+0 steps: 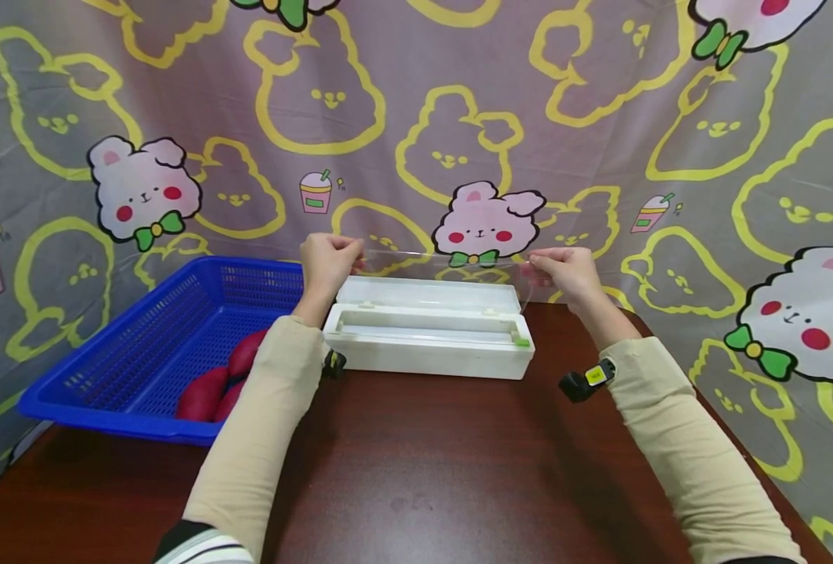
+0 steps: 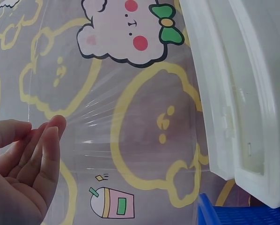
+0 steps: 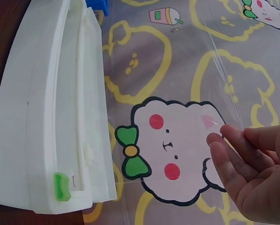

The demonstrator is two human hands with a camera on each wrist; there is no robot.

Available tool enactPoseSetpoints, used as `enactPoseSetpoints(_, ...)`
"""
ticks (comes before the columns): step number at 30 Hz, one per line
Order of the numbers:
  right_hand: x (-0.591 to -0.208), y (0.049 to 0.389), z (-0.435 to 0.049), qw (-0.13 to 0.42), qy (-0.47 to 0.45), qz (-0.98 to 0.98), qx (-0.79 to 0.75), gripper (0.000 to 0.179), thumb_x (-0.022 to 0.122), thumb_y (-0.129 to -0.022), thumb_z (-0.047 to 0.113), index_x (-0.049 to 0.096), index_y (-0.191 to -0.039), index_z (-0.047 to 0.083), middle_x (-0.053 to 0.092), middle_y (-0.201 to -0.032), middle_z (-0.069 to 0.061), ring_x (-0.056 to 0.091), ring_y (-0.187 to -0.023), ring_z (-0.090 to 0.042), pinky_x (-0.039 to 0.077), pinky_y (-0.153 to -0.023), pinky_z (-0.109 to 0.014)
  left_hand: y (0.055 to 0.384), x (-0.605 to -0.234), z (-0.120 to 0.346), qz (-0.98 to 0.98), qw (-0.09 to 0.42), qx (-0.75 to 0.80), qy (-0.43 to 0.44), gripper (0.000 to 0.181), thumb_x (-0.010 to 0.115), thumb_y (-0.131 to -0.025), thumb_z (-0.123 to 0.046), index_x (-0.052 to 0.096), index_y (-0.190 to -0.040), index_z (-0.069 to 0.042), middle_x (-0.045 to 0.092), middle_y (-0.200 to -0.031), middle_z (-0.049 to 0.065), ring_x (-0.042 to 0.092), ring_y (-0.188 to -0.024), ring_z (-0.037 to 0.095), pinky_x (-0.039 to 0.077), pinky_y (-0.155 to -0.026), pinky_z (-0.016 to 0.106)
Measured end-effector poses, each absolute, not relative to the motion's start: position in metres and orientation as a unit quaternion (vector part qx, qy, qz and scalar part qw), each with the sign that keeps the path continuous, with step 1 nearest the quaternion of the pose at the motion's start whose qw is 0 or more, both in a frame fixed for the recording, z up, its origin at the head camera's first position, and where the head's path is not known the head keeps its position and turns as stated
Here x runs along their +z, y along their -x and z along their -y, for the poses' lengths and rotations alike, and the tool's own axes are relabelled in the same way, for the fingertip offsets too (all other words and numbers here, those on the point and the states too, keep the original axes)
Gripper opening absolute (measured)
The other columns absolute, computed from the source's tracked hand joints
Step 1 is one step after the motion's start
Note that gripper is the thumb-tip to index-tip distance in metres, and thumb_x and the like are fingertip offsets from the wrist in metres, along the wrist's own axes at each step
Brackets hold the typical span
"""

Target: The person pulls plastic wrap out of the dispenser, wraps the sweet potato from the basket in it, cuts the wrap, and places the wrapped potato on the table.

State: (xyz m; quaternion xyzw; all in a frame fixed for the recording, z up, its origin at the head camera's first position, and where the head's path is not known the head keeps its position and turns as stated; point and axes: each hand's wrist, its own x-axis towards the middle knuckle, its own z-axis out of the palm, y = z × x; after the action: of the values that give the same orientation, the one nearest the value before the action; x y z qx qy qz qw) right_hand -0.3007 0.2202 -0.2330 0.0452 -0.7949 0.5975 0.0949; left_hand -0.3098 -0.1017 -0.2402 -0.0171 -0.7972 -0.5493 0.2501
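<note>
A clear sheet of cling film point(image 1: 416, 255) stretches between my two hands above a white cling film box point(image 1: 423, 356). My left hand point(image 1: 326, 265) pinches one corner between thumb and fingers; creases fan out from that grip in the left wrist view. At the other end, the thumb and fingers of my right hand point(image 1: 573, 272) pinch the opposite corner. The box's lid point(image 1: 427, 294) stands raised at the back, and a green slider point(image 3: 62, 186) sits at its right end. The film's lower edge is hard to make out.
To the left, a blue perforated basket point(image 1: 106, 425) holds several dark red, rounded things point(image 1: 205, 392), partly hidden by my left sleeve. All stand on a brown table point(image 1: 416, 478). A patterned curtain point(image 1: 395, 70) hangs close behind the box.
</note>
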Motion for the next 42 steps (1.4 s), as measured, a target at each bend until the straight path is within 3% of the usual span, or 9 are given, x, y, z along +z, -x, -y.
enactPoseSetpoints(11,-0.225,0.298,-0.220,0.106,-0.057,0.778,0.617,0.031,0.053,-0.088,0.004,0.053,-0.110,-0.017,0.064,-0.063,0.007,0.063,-0.062,-0.008,0.050,-0.056,-0.023,0.309,-0.235,0.100,0.791,0.248,-0.558,0.023,0.020,0.061,-0.083,-0.013,0.069,-0.087,0.005,0.066,-0.073,0.017,0.061,-0.051,0.013,0.049,-0.049,0.024)
enactPoseSetpoints(18,-0.220,0.298,-0.221,0.101,-0.059,0.761,0.638,0.025,0.054,-0.088,0.003,0.058,-0.105,-0.015,0.065,-0.064,0.004,0.064,-0.063,-0.010,0.051,-0.057,-0.024,0.309,-0.230,0.099,0.784,0.249,-0.569,0.025,0.020,0.061,-0.082,-0.013,0.069,-0.087,0.005,0.066,-0.071,0.016,0.057,-0.045,0.006,0.049,-0.048,0.023)
enactPoseSetpoints(21,-0.219,0.298,-0.222,0.103,-0.058,0.758,0.642,0.019,0.054,-0.087,0.002,0.062,-0.099,-0.011,0.066,-0.065,0.002,0.065,-0.064,-0.011,0.051,-0.057,-0.025,0.309,-0.228,0.098,0.778,0.250,-0.576,0.026,0.019,0.062,-0.082,-0.012,0.069,-0.087,0.006,0.065,-0.070,0.016,0.058,-0.047,0.009,0.048,-0.047,0.021)
enactPoseSetpoints(32,-0.210,0.297,-0.221,0.096,-0.060,0.772,0.625,0.036,0.052,-0.089,0.004,0.047,-0.115,-0.020,0.064,-0.063,0.006,0.064,-0.065,-0.007,0.051,-0.056,-0.022,0.309,-0.223,0.099,0.777,0.259,-0.573,0.024,0.020,0.062,-0.082,-0.012,0.069,-0.087,0.006,0.066,-0.070,0.015,0.064,-0.056,0.020,0.050,-0.049,0.025)
enactPoseSetpoints(35,-0.209,0.296,-0.222,0.094,-0.062,0.767,0.632,0.028,0.053,-0.088,0.004,0.055,-0.109,-0.015,0.064,-0.063,0.005,0.064,-0.064,-0.008,0.051,-0.056,-0.023,0.309,-0.221,0.098,0.776,0.258,-0.575,0.021,0.019,0.062,-0.082,-0.012,0.069,-0.086,0.006,0.066,-0.070,0.015,0.063,-0.055,0.019,0.050,-0.050,0.025)
enactPoseSetpoints(39,-0.207,0.297,-0.223,0.091,-0.064,0.754,0.647,0.011,0.054,-0.088,0.004,0.064,-0.090,-0.001,0.065,-0.063,0.003,0.064,-0.063,-0.010,0.051,-0.056,-0.024,0.308,-0.219,0.097,0.772,0.254,-0.583,0.018,0.019,0.062,-0.082,-0.011,0.069,-0.087,0.006,0.066,-0.072,0.016,0.062,-0.052,0.013,0.051,-0.053,0.026)
enactPoseSetpoints(42,-0.206,0.298,-0.223,0.092,-0.062,0.754,0.647,0.011,0.054,-0.088,0.005,0.063,-0.089,0.000,0.065,-0.063,0.003,0.064,-0.063,-0.010,0.051,-0.058,-0.024,0.309,-0.218,0.097,0.768,0.253,-0.588,0.021,0.019,0.062,-0.082,-0.010,0.068,-0.088,0.007,0.066,-0.073,0.016,0.061,-0.051,0.011,0.050,-0.052,0.023)
